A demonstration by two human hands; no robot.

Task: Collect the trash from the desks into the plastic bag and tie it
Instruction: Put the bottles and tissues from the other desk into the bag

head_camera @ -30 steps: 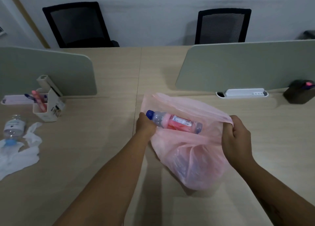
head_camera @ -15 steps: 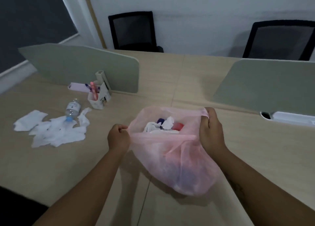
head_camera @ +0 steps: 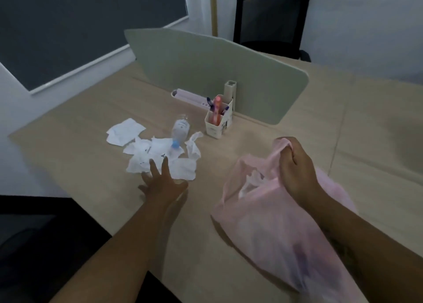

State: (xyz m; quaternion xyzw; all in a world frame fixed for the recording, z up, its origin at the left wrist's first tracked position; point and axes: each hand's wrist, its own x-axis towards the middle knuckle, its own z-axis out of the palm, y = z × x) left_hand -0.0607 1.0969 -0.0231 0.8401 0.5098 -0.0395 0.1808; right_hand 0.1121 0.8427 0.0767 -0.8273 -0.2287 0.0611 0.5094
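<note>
Left hand [head_camera: 163,183] before bottle [head_camera: 179,131] lying cap-toward-camera

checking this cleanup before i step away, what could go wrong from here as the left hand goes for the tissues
1. The clear bottle lies on the tissue pile; sweeping with the open left hand could roll it toward the pen holder.
2. The right hand alone grips the pink bag by its bunched top, so the mouth looks narrow and tissues may miss it.
3. The separate tissue farther left could be left behind.
</note>
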